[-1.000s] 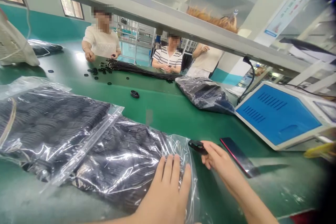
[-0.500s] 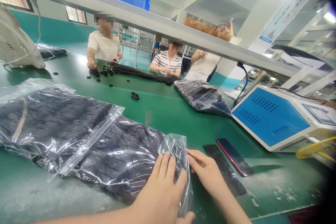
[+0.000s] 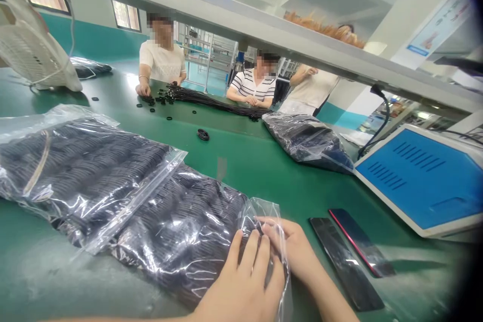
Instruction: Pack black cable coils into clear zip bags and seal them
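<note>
A clear zip bag (image 3: 204, 221) packed with rows of thin black coiled cables lies in front of me on the green table. My left hand (image 3: 245, 276) rests on its right end, fingers stretched out over the plastic. At the bag's loose right end, my right hand (image 3: 290, 246) shows partly through the clear film. Its fingers are bent close together beside the black contents; what they grip is hidden. Against the first bag's left side lies another clear bag (image 3: 86, 161) of similar black coils, with a pale strip on it.
Two dark phone-like slabs (image 3: 347, 266) lie right of my hands, near a blue-and-white machine (image 3: 418, 176). Beyond are a filled bag (image 3: 309, 138), a black coil (image 3: 203, 134) and a cable bundle (image 3: 215, 104). Co-workers (image 3: 162, 63) are across the table; a shelf (image 3: 256, 25) crosses above.
My right hand has moved left from the bag's edge, and its fingers now show behind the clear film. My left hand still presses on the bag. The view has shifted slightly.
</note>
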Action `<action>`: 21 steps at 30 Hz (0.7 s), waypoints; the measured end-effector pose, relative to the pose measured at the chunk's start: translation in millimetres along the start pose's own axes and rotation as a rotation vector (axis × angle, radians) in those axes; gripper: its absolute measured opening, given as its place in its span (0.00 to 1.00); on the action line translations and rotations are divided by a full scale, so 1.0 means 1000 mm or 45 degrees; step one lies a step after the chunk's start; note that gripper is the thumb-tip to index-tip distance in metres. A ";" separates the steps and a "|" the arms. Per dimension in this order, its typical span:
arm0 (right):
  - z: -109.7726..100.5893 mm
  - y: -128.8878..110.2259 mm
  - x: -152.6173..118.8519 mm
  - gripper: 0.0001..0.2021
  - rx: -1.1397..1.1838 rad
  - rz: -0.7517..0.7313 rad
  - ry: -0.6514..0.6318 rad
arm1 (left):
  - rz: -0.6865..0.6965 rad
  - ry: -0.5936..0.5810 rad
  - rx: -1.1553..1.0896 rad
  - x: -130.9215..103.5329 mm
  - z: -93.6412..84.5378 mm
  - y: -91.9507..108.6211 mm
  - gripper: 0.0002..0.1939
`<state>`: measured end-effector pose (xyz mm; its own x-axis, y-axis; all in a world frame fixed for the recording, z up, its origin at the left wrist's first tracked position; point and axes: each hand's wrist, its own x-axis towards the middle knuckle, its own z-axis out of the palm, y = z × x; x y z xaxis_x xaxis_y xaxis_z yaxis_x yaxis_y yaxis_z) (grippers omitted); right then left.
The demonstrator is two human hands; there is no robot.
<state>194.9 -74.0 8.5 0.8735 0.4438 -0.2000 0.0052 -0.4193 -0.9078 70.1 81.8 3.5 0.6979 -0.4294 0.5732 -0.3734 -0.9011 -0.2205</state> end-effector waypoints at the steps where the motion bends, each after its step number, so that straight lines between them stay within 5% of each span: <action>1: 0.000 0.001 0.001 0.33 -0.005 -0.012 0.018 | 0.013 0.009 0.001 0.001 -0.001 0.000 0.24; 14: 0.000 -0.009 -0.009 0.20 -0.047 -0.317 -0.103 | 0.063 0.053 0.038 0.003 -0.004 0.000 0.24; 21: 0.002 -0.007 -0.012 0.24 -0.006 -0.169 -0.156 | 0.008 0.041 0.023 0.003 -0.002 0.002 0.22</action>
<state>183.5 -75.1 17.0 0.7991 0.5886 -0.1223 0.1188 -0.3541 -0.9276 70.2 79.0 6.0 0.6755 -0.4329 0.5969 -0.3662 -0.8996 -0.2380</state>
